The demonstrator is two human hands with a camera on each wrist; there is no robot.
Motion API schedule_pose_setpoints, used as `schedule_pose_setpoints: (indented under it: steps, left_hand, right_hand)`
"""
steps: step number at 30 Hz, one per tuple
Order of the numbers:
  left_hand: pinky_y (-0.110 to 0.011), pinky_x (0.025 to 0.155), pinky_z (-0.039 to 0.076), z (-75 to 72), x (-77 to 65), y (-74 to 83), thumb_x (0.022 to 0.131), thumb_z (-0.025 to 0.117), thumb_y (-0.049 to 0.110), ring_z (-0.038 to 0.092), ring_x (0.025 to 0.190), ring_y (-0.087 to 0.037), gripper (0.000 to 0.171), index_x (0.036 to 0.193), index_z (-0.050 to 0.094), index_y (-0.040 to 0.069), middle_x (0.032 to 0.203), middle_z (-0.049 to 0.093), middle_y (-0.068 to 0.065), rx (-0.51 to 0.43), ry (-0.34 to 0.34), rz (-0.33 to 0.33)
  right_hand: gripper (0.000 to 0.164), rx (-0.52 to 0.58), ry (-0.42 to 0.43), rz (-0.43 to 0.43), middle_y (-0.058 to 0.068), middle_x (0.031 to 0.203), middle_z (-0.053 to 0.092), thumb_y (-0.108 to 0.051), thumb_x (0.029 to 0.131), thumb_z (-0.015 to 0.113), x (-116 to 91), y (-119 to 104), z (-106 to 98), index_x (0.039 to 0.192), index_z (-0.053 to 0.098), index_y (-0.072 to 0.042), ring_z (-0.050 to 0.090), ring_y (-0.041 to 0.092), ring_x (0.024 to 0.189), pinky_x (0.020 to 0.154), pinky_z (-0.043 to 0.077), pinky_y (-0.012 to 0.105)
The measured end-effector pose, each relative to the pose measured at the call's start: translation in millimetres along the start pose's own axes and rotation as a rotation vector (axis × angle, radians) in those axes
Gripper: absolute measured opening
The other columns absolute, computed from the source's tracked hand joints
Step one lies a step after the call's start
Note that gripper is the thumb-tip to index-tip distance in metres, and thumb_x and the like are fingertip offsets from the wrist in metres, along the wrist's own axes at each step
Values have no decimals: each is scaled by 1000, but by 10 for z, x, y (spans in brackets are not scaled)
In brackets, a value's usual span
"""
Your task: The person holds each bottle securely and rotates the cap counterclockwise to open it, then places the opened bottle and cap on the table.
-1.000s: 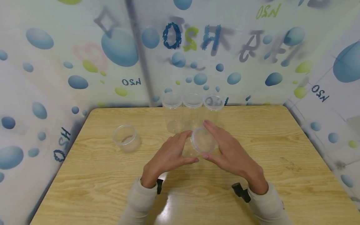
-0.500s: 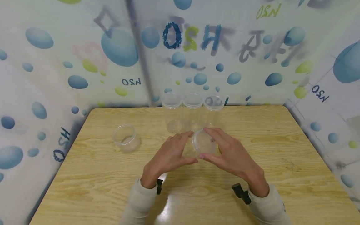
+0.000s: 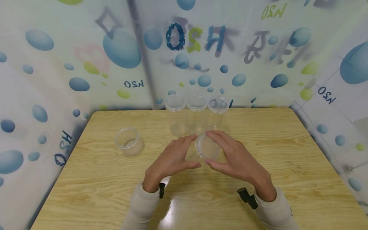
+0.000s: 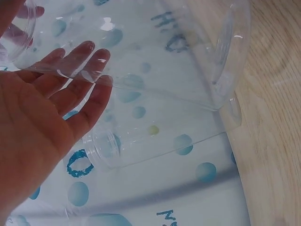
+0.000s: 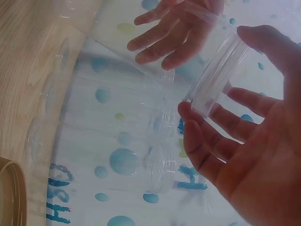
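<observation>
A clear plastic jar (image 3: pixel 192 153) stands at the middle of the table, and my left hand (image 3: pixel 173 156) holds its side with thumb and fingers spread round it. In the left wrist view, its transparent wall (image 4: pixel 178 61) shows in front of the fingers. At the jar's mouth my right hand (image 3: pixel 240 156) grips a clear round lid (image 3: pixel 208 147) by its rim, between thumb and fingers. The right wrist view shows that lid (image 5: pixel 216 77) edge-on. Whether the lid is seated on the jar, I cannot tell.
Behind the hands, three tall clear jars (image 3: pixel 196 116) stand in a row near the back edge. A short clear tub (image 3: pixel 133 150) sits at the left. The right wrist view catches a tan round rim (image 5: pixel 16 193), mostly hidden by my right hand in the head view.
My right hand has come slightly lower and nearer, its fingers shifting along the lid's rim. The lid has turned a little in the grip. My left hand is almost unmoved.
</observation>
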State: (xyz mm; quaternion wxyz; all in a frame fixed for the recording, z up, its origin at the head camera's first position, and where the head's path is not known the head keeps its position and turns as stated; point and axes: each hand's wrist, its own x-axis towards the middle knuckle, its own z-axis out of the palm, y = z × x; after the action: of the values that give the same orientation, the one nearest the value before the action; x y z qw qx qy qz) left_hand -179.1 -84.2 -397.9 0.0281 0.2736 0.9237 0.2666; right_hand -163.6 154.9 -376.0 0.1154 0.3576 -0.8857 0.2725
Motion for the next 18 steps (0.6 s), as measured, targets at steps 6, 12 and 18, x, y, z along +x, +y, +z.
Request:
schedule_pose_setpoints:
  steps: [6, 12, 18]
  left_hand:
    - [-53, 109, 37, -27, -27, -18, 78, 82, 46, 48, 134, -28, 92, 151, 38, 10, 147, 50, -10, -24, 7, -14]
    - [-54, 110, 36, -71, -49, -83, 79, 82, 45, 48, 133, -29, 89, 148, 41, 7, 145, 51, -11, -41, 38, -38]
    - [-53, 110, 37, -143, -57, -151, 79, 81, 46, 49, 133, -30, 90, 148, 41, 4, 146, 50, -12, -52, 58, -62]
  right_hand:
    - [82, -7, -12, 9, 10, 145, 47, -30, 83, 80, 9, -3, -29, 151, 37, -11, 60, 23, 112, 80, 56, 40]
    - [87, 2, 8, 13, 10, 143, 47, -25, 80, 81, -7, 37, -77, 152, 34, -12, 58, 21, 111, 82, 55, 41]
    - [86, 33, 14, 76, 10, 140, 46, -20, 81, 80, -33, 84, -131, 151, 31, -10, 57, 21, 113, 79, 57, 39]
